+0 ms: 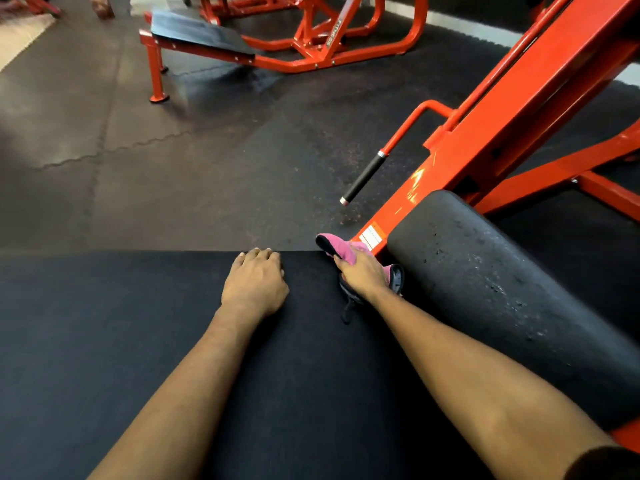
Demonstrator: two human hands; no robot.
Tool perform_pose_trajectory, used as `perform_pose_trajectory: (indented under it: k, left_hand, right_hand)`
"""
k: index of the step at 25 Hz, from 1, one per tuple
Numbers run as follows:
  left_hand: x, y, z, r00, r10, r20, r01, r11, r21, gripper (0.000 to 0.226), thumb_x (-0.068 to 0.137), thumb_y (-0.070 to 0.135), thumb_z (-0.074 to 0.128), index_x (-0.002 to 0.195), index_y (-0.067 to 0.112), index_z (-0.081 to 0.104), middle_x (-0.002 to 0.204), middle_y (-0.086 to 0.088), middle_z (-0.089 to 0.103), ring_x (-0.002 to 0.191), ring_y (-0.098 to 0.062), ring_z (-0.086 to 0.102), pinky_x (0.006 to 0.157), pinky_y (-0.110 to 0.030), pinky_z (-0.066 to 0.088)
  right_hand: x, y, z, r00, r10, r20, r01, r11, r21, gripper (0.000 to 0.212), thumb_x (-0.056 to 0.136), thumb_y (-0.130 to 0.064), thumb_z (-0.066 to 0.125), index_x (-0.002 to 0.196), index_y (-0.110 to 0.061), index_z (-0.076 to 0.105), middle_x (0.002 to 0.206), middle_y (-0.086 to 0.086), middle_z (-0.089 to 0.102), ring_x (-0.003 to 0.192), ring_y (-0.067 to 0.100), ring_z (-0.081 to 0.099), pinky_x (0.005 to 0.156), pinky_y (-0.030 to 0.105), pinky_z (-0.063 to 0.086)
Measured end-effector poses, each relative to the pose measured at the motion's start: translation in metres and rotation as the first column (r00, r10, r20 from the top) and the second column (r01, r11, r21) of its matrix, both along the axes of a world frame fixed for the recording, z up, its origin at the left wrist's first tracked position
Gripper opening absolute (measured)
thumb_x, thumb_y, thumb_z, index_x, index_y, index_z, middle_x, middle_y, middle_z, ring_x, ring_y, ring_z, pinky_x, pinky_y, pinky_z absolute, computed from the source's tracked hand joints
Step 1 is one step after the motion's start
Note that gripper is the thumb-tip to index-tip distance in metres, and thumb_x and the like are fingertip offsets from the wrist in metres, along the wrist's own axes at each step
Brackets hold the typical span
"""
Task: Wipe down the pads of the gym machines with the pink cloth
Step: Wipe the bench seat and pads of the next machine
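A wide black pad (pixel 138 341) fills the lower half of the view. My left hand (pixel 255 281) rests on its far edge, fingers curled over the rim. My right hand (pixel 360 275) grips the pink cloth (pixel 341 249) with a dark grey underside and presses it on the pad's far right corner. To the right lies a black roller pad (pixel 485 282) with a worn, speckled surface, touching the cloth's right end.
An orange machine frame (pixel 519 98) rises at the right, with a black-gripped handle (pixel 363 176) sticking out toward the floor. Another orange bench with a black pad (pixel 201 34) stands at the back. Dark rubber floor tiles (pixel 138 168) lie between.
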State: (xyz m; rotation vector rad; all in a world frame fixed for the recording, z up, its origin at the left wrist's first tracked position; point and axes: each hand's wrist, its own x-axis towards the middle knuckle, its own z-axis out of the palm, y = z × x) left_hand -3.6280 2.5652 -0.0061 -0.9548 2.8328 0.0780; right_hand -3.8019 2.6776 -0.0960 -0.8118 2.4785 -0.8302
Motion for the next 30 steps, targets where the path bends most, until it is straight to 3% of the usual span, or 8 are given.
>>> perform_pose_trajectory:
  k: [3,6,12,17,20,24,27,30]
  left_hand:
    - [0.007,0.022,0.004,0.999,-0.004,0.037,0.004,1.0,0.014,0.046,0.104,0.027,0.034,0.147,0.01,0.038,0.162,-0.006,0.027,0.151,-0.025,0.016,0.123,-0.043,0.011]
    - [0.017,0.055,0.001,0.998,-0.015,0.054,0.013,0.999,0.031,0.049,0.104,0.03,0.034,0.149,0.01,0.035,0.164,-0.006,0.022,0.152,-0.026,0.012,0.123,-0.045,0.01]
    - [0.058,0.137,-0.004,0.995,-0.054,0.08,0.054,0.999,-0.003,0.049,0.105,0.033,0.033,0.148,0.012,0.036,0.164,-0.006,0.021,0.152,-0.027,0.011,0.124,-0.045,0.009]
    - [0.124,0.196,0.016,0.998,-0.044,0.033,0.045,0.999,-0.03,0.046,0.105,0.031,0.031,0.147,0.014,0.04,0.162,-0.004,0.027,0.151,-0.025,0.016,0.123,-0.042,0.012]
    - [0.17,0.207,0.033,1.0,-0.021,-0.021,0.019,0.997,-0.08,0.041,0.104,0.028,0.033,0.14,0.016,0.048,0.157,-0.001,0.037,0.148,-0.024,0.025,0.121,-0.041,0.018]
    - [0.228,0.198,0.067,0.997,0.039,-0.064,-0.051,0.981,-0.189,0.032,0.097,0.021,0.039,0.121,0.016,0.06,0.138,-0.002,0.056,0.132,-0.023,0.045,0.112,-0.039,0.032]
    - [0.268,0.185,0.093,0.98,0.141,-0.137,-0.173,0.951,-0.255,0.027,0.088,0.013,0.045,0.109,0.012,0.062,0.127,-0.008,0.062,0.124,-0.027,0.051,0.107,-0.039,0.035]
    - [0.281,0.171,0.104,0.97,0.181,-0.162,-0.218,0.944,-0.247,0.031,0.086,0.007,0.044,0.111,0.008,0.062,0.129,-0.012,0.061,0.125,-0.03,0.05,0.105,-0.039,0.037]
  right_hand:
    - [0.028,0.042,0.007,0.993,0.086,-0.079,-0.086,0.996,0.003,0.037,0.103,-0.041,0.046,0.139,-0.037,0.056,0.145,-0.008,0.054,0.135,0.019,0.048,0.095,0.029,0.036]
    - [0.055,0.092,0.004,0.992,0.068,-0.103,-0.068,0.998,0.002,0.046,0.102,-0.033,0.051,0.148,-0.03,0.05,0.155,-0.004,0.046,0.143,0.017,0.04,0.106,0.028,0.032]
    - [0.099,0.207,-0.017,0.99,0.055,-0.133,-0.052,0.998,0.029,0.043,0.103,-0.047,0.047,0.144,-0.039,0.052,0.153,-0.006,0.049,0.14,0.02,0.045,0.107,0.034,0.038]
    - [0.146,0.278,-0.017,0.995,-0.031,-0.095,0.028,0.999,-0.034,0.047,0.099,-0.044,0.054,0.137,-0.017,0.062,0.144,0.004,0.058,0.135,0.028,0.052,0.109,0.036,0.039]
    - [0.181,0.272,-0.002,0.995,-0.054,-0.085,0.043,0.992,-0.121,0.057,0.091,-0.056,0.044,0.129,-0.018,0.065,0.134,0.003,0.066,0.127,0.028,0.059,0.106,0.041,0.043]
    - [0.254,0.226,0.049,0.961,0.175,-0.213,-0.223,0.948,-0.229,0.057,0.092,-0.051,0.049,0.145,-0.029,0.054,0.151,-0.004,0.051,0.142,0.017,0.044,0.118,0.032,0.03]
    - [0.305,0.199,0.084,0.855,0.401,-0.328,-0.499,0.809,-0.312,0.059,0.097,-0.039,0.059,0.152,-0.027,0.043,0.16,-0.004,0.039,0.15,0.013,0.03,0.125,0.029,0.014]
    - [0.292,0.2,0.092,0.808,0.47,-0.355,-0.574,0.763,-0.298,0.062,0.1,-0.044,0.055,0.157,-0.034,0.031,0.165,-0.01,0.026,0.153,0.009,0.018,0.125,0.034,0.007]
